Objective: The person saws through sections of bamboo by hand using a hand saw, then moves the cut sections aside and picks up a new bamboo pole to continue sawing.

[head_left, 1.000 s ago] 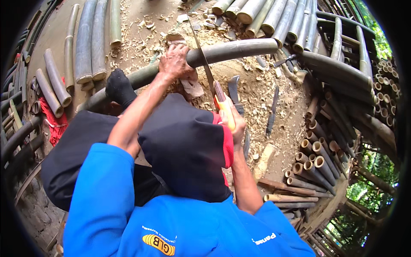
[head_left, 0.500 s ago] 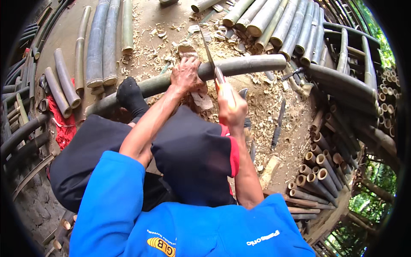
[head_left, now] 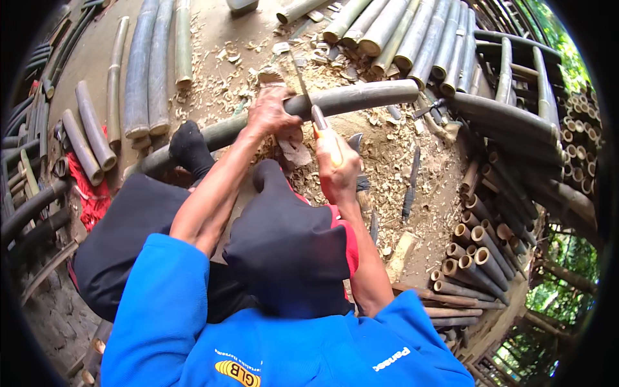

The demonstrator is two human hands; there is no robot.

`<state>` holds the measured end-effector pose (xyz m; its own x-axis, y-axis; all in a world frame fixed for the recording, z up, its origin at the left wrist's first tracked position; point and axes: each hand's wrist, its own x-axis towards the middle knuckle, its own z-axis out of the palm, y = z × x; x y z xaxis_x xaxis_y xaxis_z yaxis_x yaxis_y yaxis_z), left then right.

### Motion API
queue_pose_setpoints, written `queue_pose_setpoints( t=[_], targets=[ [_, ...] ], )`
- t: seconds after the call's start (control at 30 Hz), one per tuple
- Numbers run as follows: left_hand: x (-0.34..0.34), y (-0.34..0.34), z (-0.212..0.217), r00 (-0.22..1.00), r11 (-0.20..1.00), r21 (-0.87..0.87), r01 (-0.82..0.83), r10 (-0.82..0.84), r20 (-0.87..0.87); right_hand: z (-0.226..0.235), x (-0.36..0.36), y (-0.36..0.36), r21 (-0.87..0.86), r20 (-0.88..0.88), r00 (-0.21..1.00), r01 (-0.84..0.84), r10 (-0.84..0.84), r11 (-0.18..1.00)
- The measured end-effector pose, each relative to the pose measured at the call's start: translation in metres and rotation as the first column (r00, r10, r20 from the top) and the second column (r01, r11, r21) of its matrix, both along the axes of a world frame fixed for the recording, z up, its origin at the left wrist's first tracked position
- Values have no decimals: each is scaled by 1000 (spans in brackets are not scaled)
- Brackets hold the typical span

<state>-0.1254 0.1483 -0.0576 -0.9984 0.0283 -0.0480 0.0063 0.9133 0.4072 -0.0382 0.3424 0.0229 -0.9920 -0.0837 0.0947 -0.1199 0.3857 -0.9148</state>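
One bamboo pole (head_left: pixel 369 98) lies crosswise on the work floor (head_left: pixel 222 26), beyond the person's knees, with the blade of a handsaw (head_left: pixel 300 76) set across it near mid-length. The cut appears to be under way but not finished: the pole runs as a single length on either side of the blade, and no severed piece shows beside it. The depth of the kerf cannot be told, since the blade and the left hand (head_left: pixel 269 115) crowd the place; the rest of the wall under the blade is presumably what is left to saw.

The grip of the left hand is clamped over the pole just left of the blade. The grip of the right hand (head_left: pixel 340 169) is closed around the saw's handle (head_left: pixel 320 120), on the near side of the pole. A rough wooden block (head_left: pixel 294 152) shows below the left hand and seems to prop the pole, while a foot in a dark sock (head_left: pixel 187 143) rests against its left stretch.

The pole is smooth and thick, gently bowed in this wide view, dark green toward the left and greyer toward the right, where it ends in a pale, squarely cut face. Curled shavings (head_left: pixel 387 164) are strewn on the floor around it.
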Motion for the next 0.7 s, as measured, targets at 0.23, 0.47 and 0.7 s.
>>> queue_pose_setpoints(
  t=[0.23,0.47,0.7],
  targets=[
    [-106,58,73,955,908,299,295,-285,-77,-4,18,0,-2,33,999,42,-42,999],
    [-126,136,17,850,935,94,342,-350,392,-13,24,5,-82,-12,987,158,-160,984],
    [-101,138,21,772,862,145,486,-501,392,-18,56,15,-68,147,986,94,-83,993]
  ],
)
